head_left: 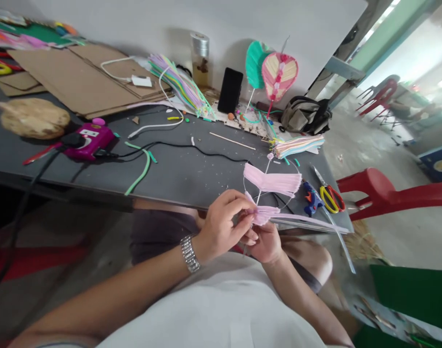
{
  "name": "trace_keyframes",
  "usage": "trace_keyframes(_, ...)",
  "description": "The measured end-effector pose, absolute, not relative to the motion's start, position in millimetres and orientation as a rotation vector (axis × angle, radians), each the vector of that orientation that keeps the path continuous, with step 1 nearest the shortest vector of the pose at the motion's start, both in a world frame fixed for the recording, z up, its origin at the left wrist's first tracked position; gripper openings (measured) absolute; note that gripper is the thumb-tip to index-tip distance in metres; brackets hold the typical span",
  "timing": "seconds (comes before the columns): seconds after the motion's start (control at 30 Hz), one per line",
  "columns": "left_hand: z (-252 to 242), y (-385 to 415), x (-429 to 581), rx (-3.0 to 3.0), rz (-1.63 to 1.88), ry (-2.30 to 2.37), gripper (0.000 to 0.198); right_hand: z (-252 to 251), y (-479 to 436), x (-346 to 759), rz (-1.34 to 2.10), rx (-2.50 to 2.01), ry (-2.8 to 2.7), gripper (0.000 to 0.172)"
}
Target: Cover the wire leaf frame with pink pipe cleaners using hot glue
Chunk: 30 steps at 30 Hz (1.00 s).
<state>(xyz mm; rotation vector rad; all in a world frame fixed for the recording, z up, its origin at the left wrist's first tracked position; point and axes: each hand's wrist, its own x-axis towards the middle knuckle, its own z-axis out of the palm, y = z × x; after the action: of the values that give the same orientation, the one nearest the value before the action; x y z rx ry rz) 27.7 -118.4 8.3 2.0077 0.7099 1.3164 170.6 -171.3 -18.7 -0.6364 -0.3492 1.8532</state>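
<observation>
Both hands meet at the table's near edge on a pink straw craft, a wire hoop partly filled with rows of pink straws. My left hand, with a metal watch at the wrist, pinches the lower pink part of it, fingers closed. My right hand grips the same piece from below, fingers curled. A long pink straw sticks out to the right from the hands.
On the dark table: a blue glue gun, yellow-and-red scissors, a straw bundle, a magenta tool with black cable, cardboard sheets, a phone, finished fans. Red plastic chair to the right.
</observation>
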Motion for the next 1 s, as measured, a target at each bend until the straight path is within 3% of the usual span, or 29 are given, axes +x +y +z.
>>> trace_keyframes(0.5,21,-99,23,2.068,0.942,0.854,0.020,-27,-170,172,1.859,-0.728,-0.374,0.015)
trace_keyframes(0.67,20,-98,22,2.150,0.946,0.813,0.021,-26,-171,171,1.849,-0.738,-0.364,0.024)
trace_keyframes(1.0,27,-93,18,2.265,0.812,0.725,0.007,-26,-171,168,1.841,-0.825,-0.313,0.028)
